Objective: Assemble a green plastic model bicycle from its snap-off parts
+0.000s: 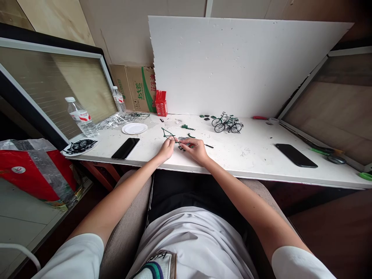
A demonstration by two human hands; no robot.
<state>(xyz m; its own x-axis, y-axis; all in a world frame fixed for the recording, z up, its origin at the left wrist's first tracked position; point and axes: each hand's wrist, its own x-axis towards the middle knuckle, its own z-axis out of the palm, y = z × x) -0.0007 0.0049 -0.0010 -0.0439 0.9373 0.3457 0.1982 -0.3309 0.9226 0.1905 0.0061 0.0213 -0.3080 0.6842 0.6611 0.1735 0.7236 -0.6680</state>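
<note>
My left hand pinches a small dark green model bicycle frame near the front of the white table. My right hand is closed on a small green and black part right beside it, the two hands almost touching. Loose green parts lie just beyond the hands. Finished miniature green bicycles stand farther back, right of centre.
A black phone lies left of my hands, another black phone to the right. A white paper plate, two water bottles, a red box, a carton and a white foam board stand at the back.
</note>
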